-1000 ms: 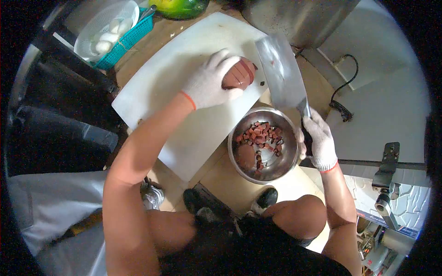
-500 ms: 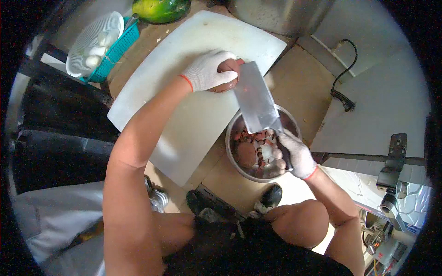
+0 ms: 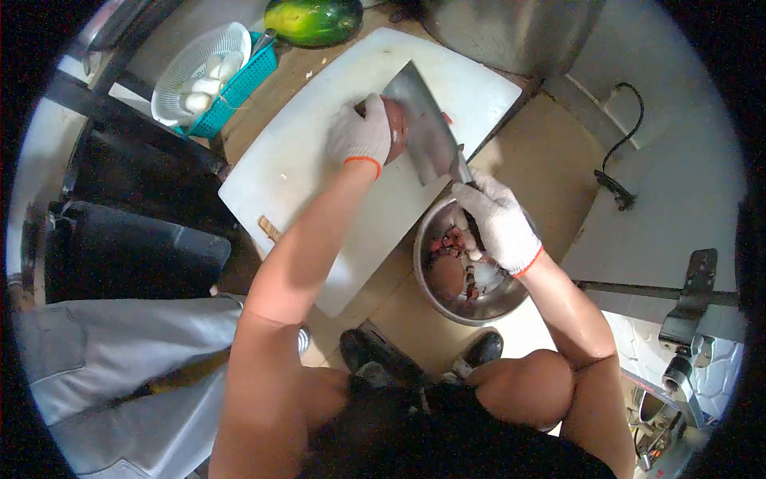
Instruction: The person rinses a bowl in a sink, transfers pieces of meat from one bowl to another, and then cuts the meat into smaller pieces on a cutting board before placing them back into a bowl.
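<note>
My left hand, in a white knit glove with an orange cuff, curls around a glossy reddish-brown rounded lump on the white cutting board. My right hand, gloved alike, grips the handle of a broad cleaver. The blade stands beside the lump's right side; whether it touches cannot be made out. A small reddish piece shows just right of the blade. Below my right hand, a steel bowl holds dark red chunks, a larger brown rounded piece and pale bits.
A teal basket with a white colander of white pieces stands at upper left. A large green-yellow fruit and a big metal pot are behind the board. Another person's grey trousers are close at left.
The cleaver has swung up and left, from over the bowl to over the board beside the lump. My right hand has risen with it. The camera view has shifted slightly.
</note>
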### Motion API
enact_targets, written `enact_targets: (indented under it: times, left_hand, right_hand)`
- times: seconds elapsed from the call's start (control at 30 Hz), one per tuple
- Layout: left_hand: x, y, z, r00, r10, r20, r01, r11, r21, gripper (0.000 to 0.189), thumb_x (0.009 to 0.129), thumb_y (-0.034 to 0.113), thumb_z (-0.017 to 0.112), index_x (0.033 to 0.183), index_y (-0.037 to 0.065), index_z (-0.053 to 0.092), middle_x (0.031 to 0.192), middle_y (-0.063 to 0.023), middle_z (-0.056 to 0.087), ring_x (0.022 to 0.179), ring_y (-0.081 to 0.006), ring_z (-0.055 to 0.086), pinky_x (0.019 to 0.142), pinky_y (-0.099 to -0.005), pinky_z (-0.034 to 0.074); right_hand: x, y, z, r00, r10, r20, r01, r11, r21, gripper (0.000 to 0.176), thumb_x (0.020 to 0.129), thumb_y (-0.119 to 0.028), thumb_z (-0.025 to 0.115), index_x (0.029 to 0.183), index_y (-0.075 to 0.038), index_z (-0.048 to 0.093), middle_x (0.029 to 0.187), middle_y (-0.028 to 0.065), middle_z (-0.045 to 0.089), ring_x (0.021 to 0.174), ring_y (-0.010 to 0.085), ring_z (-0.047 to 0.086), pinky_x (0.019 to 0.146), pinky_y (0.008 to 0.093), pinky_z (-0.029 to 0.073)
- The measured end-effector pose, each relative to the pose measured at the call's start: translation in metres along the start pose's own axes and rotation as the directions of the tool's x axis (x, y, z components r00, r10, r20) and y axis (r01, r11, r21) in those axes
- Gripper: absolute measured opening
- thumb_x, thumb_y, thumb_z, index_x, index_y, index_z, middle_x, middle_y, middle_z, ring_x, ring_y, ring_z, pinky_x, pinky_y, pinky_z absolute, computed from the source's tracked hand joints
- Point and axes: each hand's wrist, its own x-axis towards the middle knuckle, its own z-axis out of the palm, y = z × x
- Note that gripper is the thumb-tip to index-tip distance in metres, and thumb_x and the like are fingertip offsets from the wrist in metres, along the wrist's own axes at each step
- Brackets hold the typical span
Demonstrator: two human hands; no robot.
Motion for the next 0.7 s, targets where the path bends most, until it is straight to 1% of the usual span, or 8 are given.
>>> enact_targets:
  times: [0.1, 0.23, 0.33, 0.4, 0.47, 0.5, 0.6, 0.7]
  left_hand:
    - [0.001, -0.003, 0.011, 0.995, 0.088, 0.044, -0.097, 0.963, 0.252, 0.072, 0.113, 0.063, 0.054, 0.157, 0.009, 0.071, 0.156, -0.0258, 0.072, 0.147, -0.0469, 0.067, 0.127, -0.0584, 0.049]
    - [0.005, -0.036, 0.012, 0.974, 0.207, 0.091, -0.223, 0.948, 0.228, 0.072, 0.112, 0.058, 0.057, 0.165, 0.008, 0.064, 0.161, -0.0269, 0.069, 0.149, -0.0487, 0.065, 0.129, -0.0588, 0.048]
    - [0.003, -0.062, 0.004, 0.897, 0.441, 0.009, -0.441, 0.897, 0.012, 0.071, 0.114, 0.048, 0.059, 0.169, 0.004, 0.057, 0.164, -0.0292, 0.064, 0.151, -0.0515, 0.061, 0.13, -0.0601, 0.046]
    - [-0.009, -0.073, -0.006, 0.87, 0.493, 0.006, -0.493, 0.87, -0.002, 0.068, 0.115, 0.041, 0.058, 0.17, 0.0, 0.054, 0.164, -0.0319, 0.062, 0.152, -0.0531, 0.058, 0.131, -0.06, 0.045]
    - [-0.018, -0.08, -0.009, 0.885, 0.464, 0.037, -0.465, 0.884, 0.052, 0.068, 0.115, 0.039, 0.059, 0.17, -0.001, 0.053, 0.163, -0.033, 0.062, 0.15, -0.0539, 0.059, 0.13, -0.0605, 0.046]
    - [-0.022, -0.082, -0.01, 0.897, 0.437, 0.068, -0.442, 0.89, 0.112, 0.068, 0.115, 0.036, 0.059, 0.17, -0.002, 0.053, 0.162, -0.034, 0.063, 0.148, -0.0547, 0.06, 0.129, -0.0609, 0.047]
    - [-0.025, -0.089, -0.019, 0.858, 0.511, 0.053, -0.514, 0.855, 0.071, 0.068, 0.114, 0.034, 0.062, 0.171, -0.002, 0.052, 0.163, -0.0362, 0.062, 0.142, -0.0574, 0.064, 0.126, -0.0631, 0.05]
    - [-0.025, -0.09, -0.02, 0.882, 0.471, 0.017, -0.469, 0.88, -0.069, 0.068, 0.114, 0.032, 0.063, 0.172, -0.002, 0.052, 0.162, -0.0371, 0.063, 0.139, -0.0587, 0.065, 0.124, -0.0645, 0.051]
  right_hand:
    - [0.005, -0.001, -0.008, 0.951, -0.282, -0.128, 0.21, 0.892, -0.4, 0.04, 0.12, -0.025, 0.067, 0.157, -0.011, 0.067, 0.077, 0.0057, 0.07, 0.062, 0.0196, 0.071, 0.062, 0.0352, 0.057]
    - [-0.005, -0.02, -0.001, 0.765, -0.644, -0.01, 0.457, 0.554, -0.696, 0.046, 0.117, -0.021, 0.068, 0.161, -0.007, 0.064, 0.081, 0.0251, 0.073, 0.073, 0.0394, 0.082, 0.071, 0.048, 0.062]
    - [-0.002, -0.024, 0.018, 0.654, -0.756, 0.004, 0.517, 0.443, -0.732, 0.047, 0.118, -0.022, 0.069, 0.162, -0.007, 0.063, 0.081, 0.0242, 0.074, 0.072, 0.0441, 0.081, 0.07, 0.0472, 0.062]
    - [0.009, -0.025, 0.021, 0.718, -0.696, -0.01, 0.466, 0.492, -0.735, 0.048, 0.117, -0.024, 0.069, 0.16, -0.005, 0.065, 0.09, 0.0288, 0.078, 0.084, 0.0508, 0.082, 0.077, 0.0528, 0.065]
    - [0.035, -0.022, 0.019, 0.872, -0.489, 0.021, 0.223, 0.36, -0.906, 0.048, 0.115, -0.027, 0.069, 0.158, -0.004, 0.067, 0.101, 0.0336, 0.08, 0.096, 0.0544, 0.082, 0.087, 0.0588, 0.065]
    - [0.035, -0.022, 0.018, 0.886, -0.462, 0.028, 0.211, 0.351, -0.912, 0.041, 0.12, -0.027, 0.064, 0.152, -0.004, 0.07, 0.092, 0.0292, 0.076, 0.09, 0.0449, 0.083, 0.086, 0.0525, 0.062]
    - [0.019, -0.018, 0.028, 0.821, -0.57, 0.008, 0.323, 0.454, -0.831, 0.048, 0.114, -0.028, 0.069, 0.156, -0.003, 0.068, 0.104, 0.0358, 0.079, 0.1, 0.0554, 0.081, 0.09, 0.0618, 0.065]
    - [0.017, -0.013, 0.037, 0.795, -0.606, 0.005, 0.365, 0.473, -0.802, 0.05, 0.114, -0.027, 0.069, 0.158, -0.005, 0.067, 0.094, 0.0344, 0.078, 0.092, 0.0559, 0.081, 0.085, 0.0624, 0.065]
